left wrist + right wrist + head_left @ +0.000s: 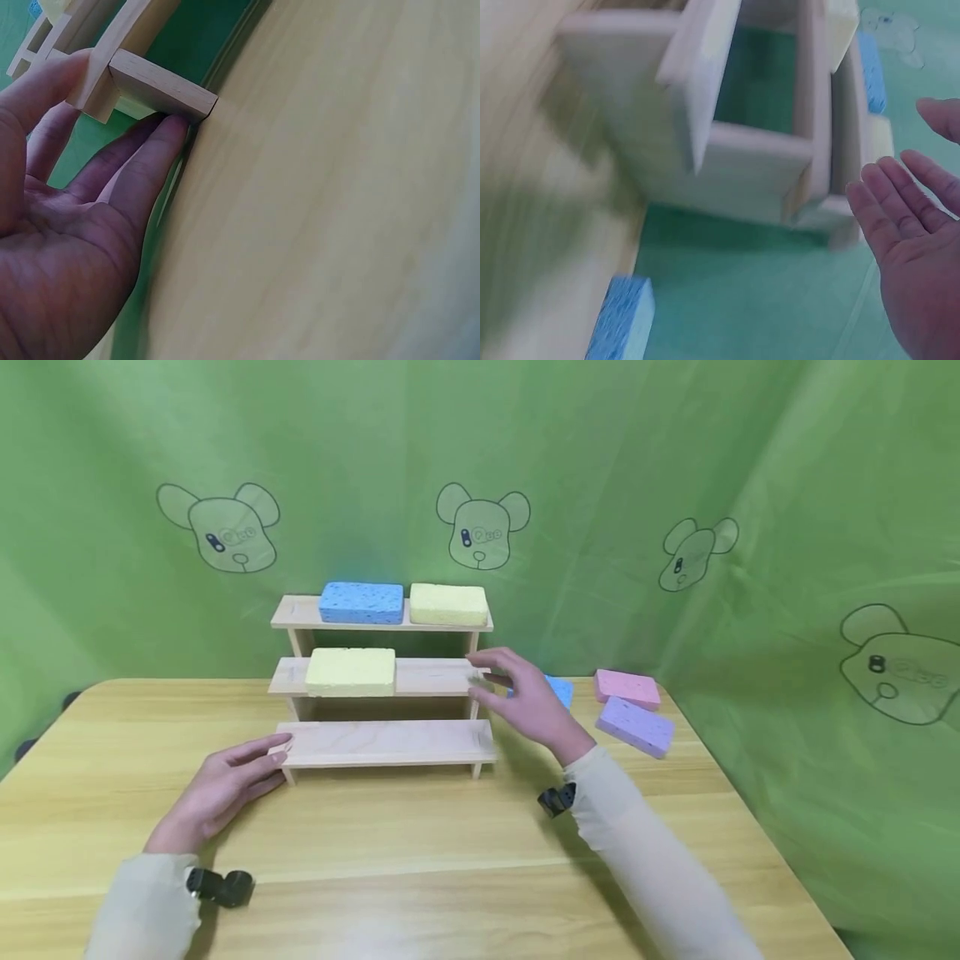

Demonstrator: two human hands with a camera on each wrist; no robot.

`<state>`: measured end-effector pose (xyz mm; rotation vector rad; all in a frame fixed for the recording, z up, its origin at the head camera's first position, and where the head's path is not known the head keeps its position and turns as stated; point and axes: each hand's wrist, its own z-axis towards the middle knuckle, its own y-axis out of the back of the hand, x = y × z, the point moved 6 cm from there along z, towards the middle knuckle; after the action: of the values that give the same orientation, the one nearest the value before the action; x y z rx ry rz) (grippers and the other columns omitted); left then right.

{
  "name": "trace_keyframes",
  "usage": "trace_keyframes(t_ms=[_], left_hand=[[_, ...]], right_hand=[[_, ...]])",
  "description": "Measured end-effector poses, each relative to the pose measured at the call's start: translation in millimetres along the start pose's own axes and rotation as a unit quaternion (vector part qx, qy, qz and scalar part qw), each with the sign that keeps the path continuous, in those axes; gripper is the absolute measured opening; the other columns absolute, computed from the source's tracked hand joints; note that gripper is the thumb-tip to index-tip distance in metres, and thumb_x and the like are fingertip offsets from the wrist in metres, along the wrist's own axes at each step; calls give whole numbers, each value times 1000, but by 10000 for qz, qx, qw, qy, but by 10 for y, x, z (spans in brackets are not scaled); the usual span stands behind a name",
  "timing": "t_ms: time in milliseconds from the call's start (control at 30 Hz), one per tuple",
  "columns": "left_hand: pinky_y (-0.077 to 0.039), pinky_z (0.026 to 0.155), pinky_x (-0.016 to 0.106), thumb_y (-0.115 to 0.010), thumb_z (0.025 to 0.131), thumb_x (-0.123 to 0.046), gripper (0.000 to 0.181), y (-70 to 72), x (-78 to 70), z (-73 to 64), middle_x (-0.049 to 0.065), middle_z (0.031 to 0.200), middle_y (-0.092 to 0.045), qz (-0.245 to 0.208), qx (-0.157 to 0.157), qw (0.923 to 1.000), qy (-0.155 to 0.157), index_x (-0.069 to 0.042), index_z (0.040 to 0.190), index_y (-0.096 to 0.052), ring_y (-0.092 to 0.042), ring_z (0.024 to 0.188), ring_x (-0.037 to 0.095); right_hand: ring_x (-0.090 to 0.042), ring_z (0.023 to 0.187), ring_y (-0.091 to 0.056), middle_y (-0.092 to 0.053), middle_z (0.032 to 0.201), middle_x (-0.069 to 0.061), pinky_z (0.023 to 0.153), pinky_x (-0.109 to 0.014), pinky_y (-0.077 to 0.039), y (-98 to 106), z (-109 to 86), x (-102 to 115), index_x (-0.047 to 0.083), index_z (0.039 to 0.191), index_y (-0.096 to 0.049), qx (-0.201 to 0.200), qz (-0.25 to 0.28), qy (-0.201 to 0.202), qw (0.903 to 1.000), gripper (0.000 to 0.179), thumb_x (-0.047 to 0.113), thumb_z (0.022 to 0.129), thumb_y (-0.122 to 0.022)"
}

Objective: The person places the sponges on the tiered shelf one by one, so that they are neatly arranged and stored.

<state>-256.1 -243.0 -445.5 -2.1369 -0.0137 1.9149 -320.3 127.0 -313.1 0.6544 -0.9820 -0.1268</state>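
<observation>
A three-tier wooden shelf (pixel 382 745) stands on the table. My left hand (pixel 228 782) holds the left end of its lowest tier; in the left wrist view its fingers touch the board's end and the leg (pixel 161 82). My right hand (pixel 528 697) is by the right end of the middle tier, fingers apart and holding nothing, as the right wrist view also shows. A blue sponge (pixel 362 603) and a pale yellow sponge (pixel 448 605) lie on the top tier. Another pale yellow sponge (pixel 350 672) lies on the middle tier, towards the left.
Right of the shelf, a blue sponge (pixel 560 691) lies partly hidden behind my right hand. Farther right are a pink sponge (pixel 628 688) and a purple sponge (pixel 636 727) on the wooden table (pixel 420 860). A green curtain (pixel 585 468) hangs behind and to the right.
</observation>
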Motion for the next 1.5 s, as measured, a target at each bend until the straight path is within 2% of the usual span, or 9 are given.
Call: trace_keyframes(t_ms=[133,333,533,767,867,1100,1333,1500], left_hand=[[-48,100,34,-64,96,-9,50,-11,-25,-7,29,156,-16,-19,7,10000,56,4,141,-47,-61,111,12],[-49,100,35,-66,95,-10,52,-20,-37,-10,27,156,-18,-49,-26,9999,127,3,142,-46,-62,111,13],[-49,100,36,-66,95,-9,48,-2,-12,-17,20,152,-31,-126,-76,9998,148,0,140,-51,-62,111,15],[-49,100,35,-67,95,-10,48,-5,-11,-18,15,147,-40,-107,-82,9998,156,-1,140,-51,-62,110,15],[-49,100,35,-67,95,-11,49,-8,-14,-20,17,148,-38,-71,-96,9998,166,-1,140,-50,-62,110,15],[-49,100,35,-66,96,-11,52,-16,-14,-25,27,155,-20,-44,-93,9998,193,1,142,-47,-62,110,14],[-49,100,35,-65,96,-10,49,-15,-16,-19,28,155,-18,-87,-115,9997,190,1,141,-49,-62,110,13],[-48,100,35,-65,96,-10,50,-19,-23,-23,28,156,-17,-108,-104,9997,199,2,141,-48,-62,110,13]], right_hand=[[-28,121,-53,-56,129,-10,107,-35,-45,148,-111,-130,0,131,-58,-172,-42,-269,9995,42,11,93,-70],[-37,123,-50,-52,133,-21,108,-49,-42,334,-272,-176,-6,132,-54,-344,37,-554,9979,41,3,94,-66],[-35,126,-48,-52,133,-17,110,-45,-41,485,-393,-418,-1,134,-54,-336,-293,-805,9958,45,11,93,-69],[-35,129,-43,-48,136,-20,113,-49,-35,631,-509,-650,-4,137,-49,-274,-565,-935,9936,54,13,91,-72],[-36,132,-40,-45,140,-21,115,-50,-31,669,-539,-731,-5,139,-46,-182,-640,-1066,9921,58,16,91,-72],[-41,137,-31,-36,149,-21,116,-54,-26,728,-575,-1025,0,146,-39,24,-929,-1459,9849,67,24,92,-72],[-47,139,-25,-26,155,-22,115,-59,-24,759,-565,-1266,4,152,-31,206,-1061,-1903,9758,83,36,89,-74],[-46,141,-19,-19,158,-23,115,-62,-20,757,-525,-1374,6,155,-25,350,-1221,-2189,9674,94,44,86,-75]])
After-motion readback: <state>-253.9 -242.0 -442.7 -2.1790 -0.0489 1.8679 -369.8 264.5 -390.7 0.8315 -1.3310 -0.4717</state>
